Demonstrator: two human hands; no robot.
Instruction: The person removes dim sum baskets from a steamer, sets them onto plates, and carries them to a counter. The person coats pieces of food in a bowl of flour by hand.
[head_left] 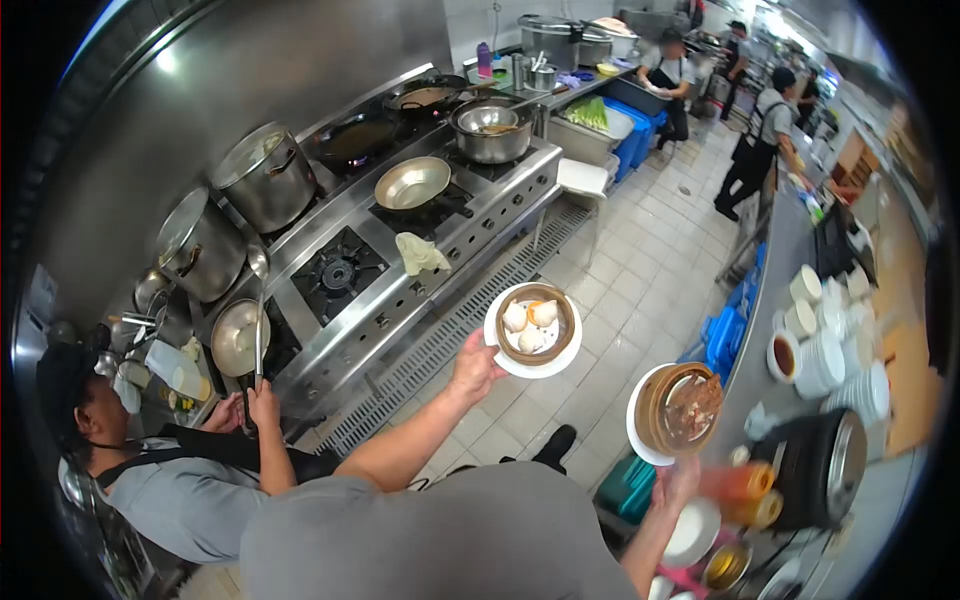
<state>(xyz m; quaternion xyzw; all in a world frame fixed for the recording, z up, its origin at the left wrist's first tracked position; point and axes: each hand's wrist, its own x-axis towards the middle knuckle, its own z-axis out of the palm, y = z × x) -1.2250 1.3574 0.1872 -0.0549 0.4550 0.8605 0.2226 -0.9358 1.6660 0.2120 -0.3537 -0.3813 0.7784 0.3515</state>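
My left hand (474, 368) grips the edge of a white plate (540, 370). On this plate sits a round bamboo steamer (572, 322) holding several pale dumplings (543, 313), with a bit of orange among them. Out to the right, my right hand (677, 483) supports a second white plate (637, 432) from its near edge. A bamboo steamer (652, 412) rests on it, filled with brown, glossy food (695, 407) whose kind I cannot make out. Both plates are held up over the tiled floor, well apart. Parts of the fingers are hidden beneath the plates.
To the left, a co-worker (190, 500) handles a ladle (259, 320) and wok (240, 337) by the stove (400, 285). Stacked white bowls (820, 355) and a black cooker (805, 470) stand on the right counter. Other people work along the aisle (660, 240).
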